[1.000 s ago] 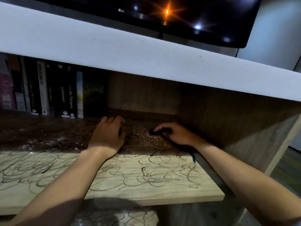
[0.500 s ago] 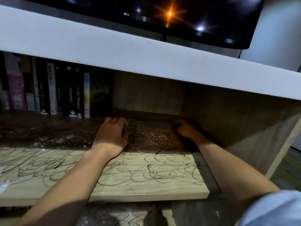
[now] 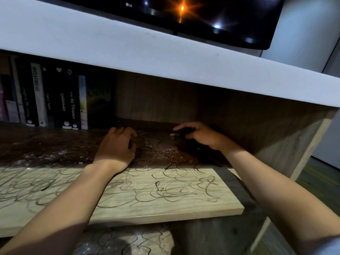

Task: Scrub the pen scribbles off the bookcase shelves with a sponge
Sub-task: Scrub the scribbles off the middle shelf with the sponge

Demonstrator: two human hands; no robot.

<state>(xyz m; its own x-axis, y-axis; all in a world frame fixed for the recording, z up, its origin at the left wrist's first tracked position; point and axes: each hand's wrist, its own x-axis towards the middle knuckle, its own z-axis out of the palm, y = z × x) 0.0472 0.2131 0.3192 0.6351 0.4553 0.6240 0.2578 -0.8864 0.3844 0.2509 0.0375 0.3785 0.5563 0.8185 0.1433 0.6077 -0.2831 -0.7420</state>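
Sponge (image 3: 185, 134) — dark lump deep in shadow on shelf (image 3: 165, 196), under right hand (image 3: 199, 136), fingers curled round it. Left hand (image 3: 116, 146) braces flat, fingers relaxed. Press firm, short strokes — work forward to scribbles (image 3: 174, 184) at front.

Row of books (image 3: 55, 100) upright at back left, spines outward, mostly black with white lettering; one pale spine near right end of row. White slab (image 3: 165, 52) across top. Above it, dark LG television (image 3: 211, 17) reflecting orange and white lights. Grey wall (image 3: 303, 34) at right. Floor (image 3: 320, 173) at lower right.
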